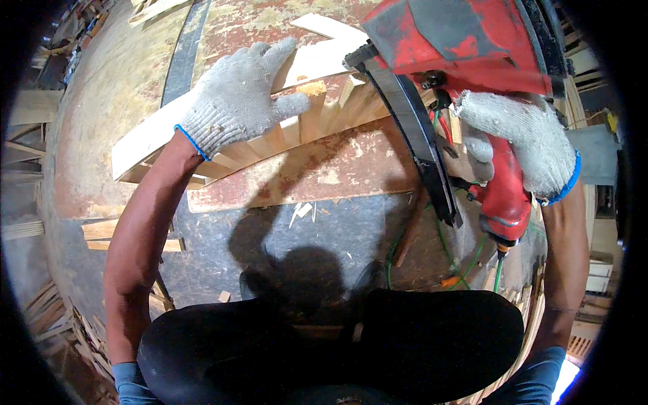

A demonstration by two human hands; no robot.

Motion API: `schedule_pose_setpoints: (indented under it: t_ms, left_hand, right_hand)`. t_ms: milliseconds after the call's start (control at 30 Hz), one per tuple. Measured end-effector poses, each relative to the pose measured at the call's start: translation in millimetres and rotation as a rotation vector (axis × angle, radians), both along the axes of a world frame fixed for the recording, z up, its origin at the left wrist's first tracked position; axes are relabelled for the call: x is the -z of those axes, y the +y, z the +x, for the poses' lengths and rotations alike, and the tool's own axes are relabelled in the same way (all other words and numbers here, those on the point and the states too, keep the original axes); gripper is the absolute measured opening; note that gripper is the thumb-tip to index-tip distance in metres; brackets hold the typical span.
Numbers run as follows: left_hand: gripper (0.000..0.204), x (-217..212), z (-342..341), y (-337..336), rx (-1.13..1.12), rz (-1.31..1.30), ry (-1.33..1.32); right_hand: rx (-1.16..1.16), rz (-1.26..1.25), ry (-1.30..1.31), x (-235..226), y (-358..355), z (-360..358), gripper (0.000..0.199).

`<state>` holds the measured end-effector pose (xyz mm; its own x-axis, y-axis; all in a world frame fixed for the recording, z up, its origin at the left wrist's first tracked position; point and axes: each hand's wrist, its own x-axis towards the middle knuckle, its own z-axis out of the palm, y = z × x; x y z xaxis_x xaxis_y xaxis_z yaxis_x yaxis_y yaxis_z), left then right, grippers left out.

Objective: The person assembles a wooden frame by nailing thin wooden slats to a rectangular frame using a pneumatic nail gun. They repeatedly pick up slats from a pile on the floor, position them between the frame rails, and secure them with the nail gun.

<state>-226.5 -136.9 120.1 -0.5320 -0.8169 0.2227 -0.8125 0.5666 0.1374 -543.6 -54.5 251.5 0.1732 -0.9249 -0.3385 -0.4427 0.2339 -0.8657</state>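
— In the head view, where's the work, and what have you got?

— Slatted wooden frame (152, 135), upper middle, lying on a worn red-brown panel (351, 152). My left hand (239, 101) is palm-down on it, fingers extended, thumb out. My right hand (530, 138) is wrapped round the grip of the red nail gun (466, 50), upper right.

— Doing it well?

— Looks like nailing, so: press flat with the left, well out of the firing line. Seat the gun's black front end (358, 57) square on the joint before squeezing. Don't let the dark magazine (415, 135) knock the slats. Leave the green hose (499, 275) slack, clear of my knees (442, 331).

— What's unclear?

— Front end touching wood? Can't tell. Finger on the trigger? Can't tell either. Upper edge crops the gun; its body and magazine block the frame's right end. Wood under my left palm: hidden.
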Motion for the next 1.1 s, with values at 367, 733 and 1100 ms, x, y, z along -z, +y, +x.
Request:
schedule_pose_setpoints:
  t_ms: [367, 733, 1100]
  left_hand:
    - [0.081, 0, -8, 3, -0.101, 0.024, 0.054]
    - [0.082, 8, -11, 0, -0.078, -0.06, 0.093]
    - [0.08, -1, -10, -14, -0.101, 0.1, 0.089]
  right_hand:
    - [-0.05, -0.156, 0.002, 13, 2, -7, 0.032]
    - [-0.01, -0.067, -0.059, 26, 10, -19, 0.027]
    - [0.209, 0.65, -0.728, 229, 84, -33, 0.014]
